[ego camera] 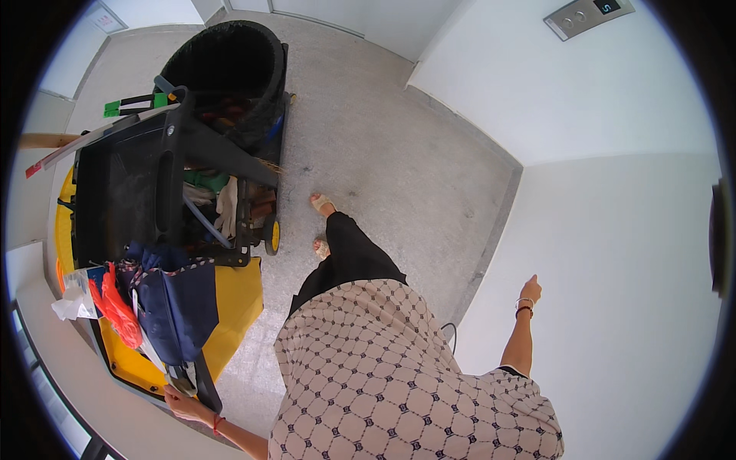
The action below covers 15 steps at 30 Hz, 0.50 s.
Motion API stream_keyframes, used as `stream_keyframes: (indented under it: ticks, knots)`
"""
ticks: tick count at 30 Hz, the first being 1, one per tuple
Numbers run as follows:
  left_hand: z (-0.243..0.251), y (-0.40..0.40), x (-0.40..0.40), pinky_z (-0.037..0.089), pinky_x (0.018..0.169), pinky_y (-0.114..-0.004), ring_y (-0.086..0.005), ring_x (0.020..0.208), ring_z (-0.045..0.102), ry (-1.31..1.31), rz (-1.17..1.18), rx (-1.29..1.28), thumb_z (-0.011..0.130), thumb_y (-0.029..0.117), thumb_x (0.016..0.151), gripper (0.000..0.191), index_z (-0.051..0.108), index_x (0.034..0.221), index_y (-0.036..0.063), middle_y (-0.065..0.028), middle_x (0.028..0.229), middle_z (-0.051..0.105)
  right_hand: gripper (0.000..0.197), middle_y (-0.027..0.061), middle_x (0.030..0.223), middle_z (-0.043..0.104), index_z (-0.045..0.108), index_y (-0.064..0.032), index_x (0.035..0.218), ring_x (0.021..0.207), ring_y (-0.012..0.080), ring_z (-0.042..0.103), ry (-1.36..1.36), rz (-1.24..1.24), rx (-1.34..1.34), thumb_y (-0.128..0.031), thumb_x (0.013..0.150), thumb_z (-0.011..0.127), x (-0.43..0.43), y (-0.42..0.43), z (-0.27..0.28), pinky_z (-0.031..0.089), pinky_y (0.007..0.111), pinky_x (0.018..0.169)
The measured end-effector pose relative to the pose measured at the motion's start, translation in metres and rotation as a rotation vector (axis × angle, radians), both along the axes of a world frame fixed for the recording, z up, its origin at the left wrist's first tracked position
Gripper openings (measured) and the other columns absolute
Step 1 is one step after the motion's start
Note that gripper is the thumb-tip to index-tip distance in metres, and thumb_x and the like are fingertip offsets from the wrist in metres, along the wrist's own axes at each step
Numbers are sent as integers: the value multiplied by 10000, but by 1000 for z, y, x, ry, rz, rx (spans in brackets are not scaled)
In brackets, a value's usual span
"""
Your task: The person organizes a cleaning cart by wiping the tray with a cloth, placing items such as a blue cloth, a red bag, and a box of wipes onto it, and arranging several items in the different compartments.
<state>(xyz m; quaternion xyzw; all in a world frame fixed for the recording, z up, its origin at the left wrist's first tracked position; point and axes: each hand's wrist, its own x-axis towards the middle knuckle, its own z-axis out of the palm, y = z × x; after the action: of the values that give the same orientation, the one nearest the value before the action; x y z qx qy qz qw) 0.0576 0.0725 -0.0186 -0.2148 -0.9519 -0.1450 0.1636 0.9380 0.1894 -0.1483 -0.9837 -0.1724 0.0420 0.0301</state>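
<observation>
My left hand is at the lower left, its fingers curled at the end of the yellow, black-edged frame of a cleaning cart. Just above the fingers is a grey, metallic-looking piece hanging below a navy fabric bag. My right hand is held out in front of the white wall, fingers mostly folded with a fingertip pointing forward. Nothing shows in it. The cart's black body stands to my left.
A black bin with a liner stands at the cart's far end. Gloves lie on its shelf, and an orange-red plastic bag hangs beside the navy one. A button panel with a lit display is on the wall. A cord shows near its base.
</observation>
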Motion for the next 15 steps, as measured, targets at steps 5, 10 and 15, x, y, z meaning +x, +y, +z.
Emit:
stream_keyframes:
  ticks: [5, 10, 15]
  knots:
    - [0, -18, 4, 428, 623, -412, -306, 678, 591, -40, 75, 63, 466, 374, 976, 448, 662, 932, -26, -160, 802, 653, 611, 264, 925, 663, 618, 109, 990, 881, 416, 636, 272, -8, 45, -476, 872, 482, 7, 72, -34, 495, 462, 814]
    - [9, 20, 17, 458, 664, -391, -290, 778, 620, 58, 16, 120, 479, 268, 966, 317, 668, 885, 27, -107, 864, 651, 368, 130, 980, 624, 540, 16, 1136, 814, 255, 618, 531, 615, 406, -184, 827, 564, -95, 242, -93, 512, 346, 695]
    - [12, 31, 52, 457, 663, -383, -313, 751, 595, 68, 94, 234, 516, 172, 953, 246, 628, 885, -36, -151, 835, 612, 376, 129, 1033, 628, 498, 13, 1172, 868, 171, 628, 1074, 1234, 734, -65, 833, 642, -435, 423, 54, 519, 270, 736]
